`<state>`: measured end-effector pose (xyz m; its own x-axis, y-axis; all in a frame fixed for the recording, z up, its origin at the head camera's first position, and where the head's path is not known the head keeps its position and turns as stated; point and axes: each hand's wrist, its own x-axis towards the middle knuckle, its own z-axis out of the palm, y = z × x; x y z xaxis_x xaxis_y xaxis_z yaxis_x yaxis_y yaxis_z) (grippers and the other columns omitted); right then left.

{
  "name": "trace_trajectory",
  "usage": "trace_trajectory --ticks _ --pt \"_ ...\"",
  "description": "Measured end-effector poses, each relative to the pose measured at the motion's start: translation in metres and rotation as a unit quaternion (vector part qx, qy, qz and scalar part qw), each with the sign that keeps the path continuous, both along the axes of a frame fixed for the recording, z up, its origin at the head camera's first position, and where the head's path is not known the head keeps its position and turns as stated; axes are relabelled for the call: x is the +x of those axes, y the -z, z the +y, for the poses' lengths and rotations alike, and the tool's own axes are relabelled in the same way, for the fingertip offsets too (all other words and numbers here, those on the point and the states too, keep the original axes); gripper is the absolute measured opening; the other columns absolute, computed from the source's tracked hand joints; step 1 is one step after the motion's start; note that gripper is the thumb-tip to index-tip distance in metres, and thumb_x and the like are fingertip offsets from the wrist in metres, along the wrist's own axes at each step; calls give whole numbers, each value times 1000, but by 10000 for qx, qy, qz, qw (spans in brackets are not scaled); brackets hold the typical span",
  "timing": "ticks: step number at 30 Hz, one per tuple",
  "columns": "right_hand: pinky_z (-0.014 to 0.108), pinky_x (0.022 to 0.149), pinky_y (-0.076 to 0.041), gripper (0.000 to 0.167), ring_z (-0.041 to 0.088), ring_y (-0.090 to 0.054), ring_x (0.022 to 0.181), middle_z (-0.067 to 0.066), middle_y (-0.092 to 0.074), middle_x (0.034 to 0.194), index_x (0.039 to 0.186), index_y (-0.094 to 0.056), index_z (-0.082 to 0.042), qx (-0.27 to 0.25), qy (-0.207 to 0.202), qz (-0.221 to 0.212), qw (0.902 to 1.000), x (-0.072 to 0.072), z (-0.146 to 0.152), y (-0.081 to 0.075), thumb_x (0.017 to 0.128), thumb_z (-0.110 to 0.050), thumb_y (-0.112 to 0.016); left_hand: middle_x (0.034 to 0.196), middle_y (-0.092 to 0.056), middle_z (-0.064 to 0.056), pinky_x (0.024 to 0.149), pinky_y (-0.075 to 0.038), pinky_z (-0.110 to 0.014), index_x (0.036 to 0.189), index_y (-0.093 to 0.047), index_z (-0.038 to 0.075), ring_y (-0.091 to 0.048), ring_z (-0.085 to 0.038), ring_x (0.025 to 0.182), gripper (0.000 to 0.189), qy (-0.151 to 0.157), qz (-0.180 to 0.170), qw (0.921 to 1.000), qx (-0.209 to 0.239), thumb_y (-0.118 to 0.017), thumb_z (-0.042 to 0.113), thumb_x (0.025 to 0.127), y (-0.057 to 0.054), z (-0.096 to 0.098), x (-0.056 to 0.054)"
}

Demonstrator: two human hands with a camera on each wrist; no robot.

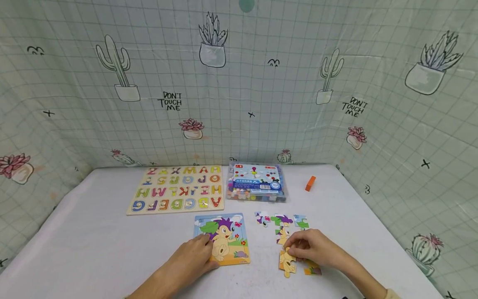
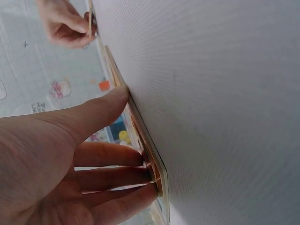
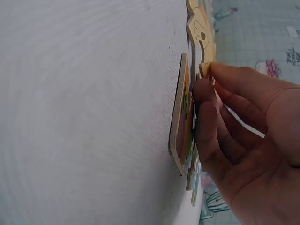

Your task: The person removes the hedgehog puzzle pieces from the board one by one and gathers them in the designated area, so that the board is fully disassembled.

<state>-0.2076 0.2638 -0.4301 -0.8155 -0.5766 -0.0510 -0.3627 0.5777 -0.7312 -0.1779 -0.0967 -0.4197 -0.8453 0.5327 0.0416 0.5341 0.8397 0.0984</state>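
Note:
A square puzzle board (image 1: 229, 249) showing a cartoon hedgehog with purple spines lies flat on the table. My left hand (image 1: 194, 253) holds its near left corner, thumb along the near edge and fingertips over the left side, as the left wrist view (image 2: 157, 173) also has it. To the right, my right hand (image 1: 313, 247) pinches a yellow puzzle piece (image 3: 206, 65) between thumb and fingers. This touches or overlaps yellow body pieces (image 1: 287, 263) below it; which, I cannot tell. Above them sits a face piece (image 1: 284, 234). An orange-bottomed piece (image 1: 313, 270) is partly under my right hand.
More loose pieces lie behind: a blue one (image 1: 262, 219), a purple-spined one (image 1: 282, 219) and a green-blue one (image 1: 300, 220). A wooden alphabet board (image 1: 175, 191) and a clear plastic box of colored parts (image 1: 255, 182) stand at the back, with an orange clip-like block (image 1: 310, 183) at right.

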Motion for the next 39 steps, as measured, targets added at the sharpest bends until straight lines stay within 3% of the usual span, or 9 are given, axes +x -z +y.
trace_trajectory --ticks 9,12,16,20,24,30,36,39 --pt "17 58 -46 6 -5 -49 66 -13 -61 78 92 -69 -20 472 -9 680 9966 0 -10 -2 89 -24 -72 119 -66 -17 95 -53 -46 113 -69 -1 -64 -32 113 53 186 -17 9997 167 -74 44 84 0 -5 -3" --pt "17 60 -48 6 -4 -51 68 -15 -62 80 92 -69 -21 694 4 872 9938 -1 -19 -8 89 -24 -73 123 -67 -16 97 -52 -46 115 -70 0 -64 -32 114 53 323 -409 9977 432 -75 42 84 -2 -14 -9" --pt "18 58 -47 5 -3 -52 67 -16 -62 79 94 -70 -19 887 -49 893 9920 -7 -37 -21 91 -24 -70 128 -66 -14 101 -49 -48 115 -71 1 -61 -33 119 47 391 -1091 9893 883 -76 36 84 -6 -28 -20" --pt "18 60 -46 8 -2 -51 66 -15 -60 77 97 -70 -17 1025 -345 884 9902 -16 -62 -33 93 -23 -68 132 -62 -11 105 -45 -49 119 -69 2 -56 -32 125 46 356 -1460 9831 1045 -76 31 84 -7 -37 -25" --pt "17 62 -47 8 -2 -51 65 -15 -60 75 96 -71 -18 1155 -730 810 9873 -26 -94 -37 93 -24 -68 139 -54 -15 107 -42 -52 127 -65 2 -50 -34 129 57 191 -1413 9845 1022 -78 35 82 -5 -40 -26" --pt "14 59 -44 15 -2 -50 62 -13 -60 73 100 -72 -14 1297 -1256 714 9810 -42 -145 -30 91 -26 -70 144 -50 -16 109 -40 -54 132 -59 -1 -46 -37 134 73 -129 -1299 9865 991 -77 48 80 -2 -49 -26" --pt "15 58 -37 34 0 -45 58 -10 -58 71 117 -69 -9 1452 -1239 720 9790 -58 -186 -20 90 -30 -70 144 -51 -14 107 -43 -54 135 -56 -1 -48 -35 133 80 -93 -1188 9885 927 -76 52 80 -1 -55 -30" --pt "16 58 -37 35 1 -46 59 -10 -57 71 117 -68 -8 1409 -1118 656 9815 -62 -200 -16 90 -30 -71 147 -47 -15 106 -41 -57 140 -52 1 -45 -37 136 86 -249 -1226 9876 947 -75 56 78 0 -57 -31"
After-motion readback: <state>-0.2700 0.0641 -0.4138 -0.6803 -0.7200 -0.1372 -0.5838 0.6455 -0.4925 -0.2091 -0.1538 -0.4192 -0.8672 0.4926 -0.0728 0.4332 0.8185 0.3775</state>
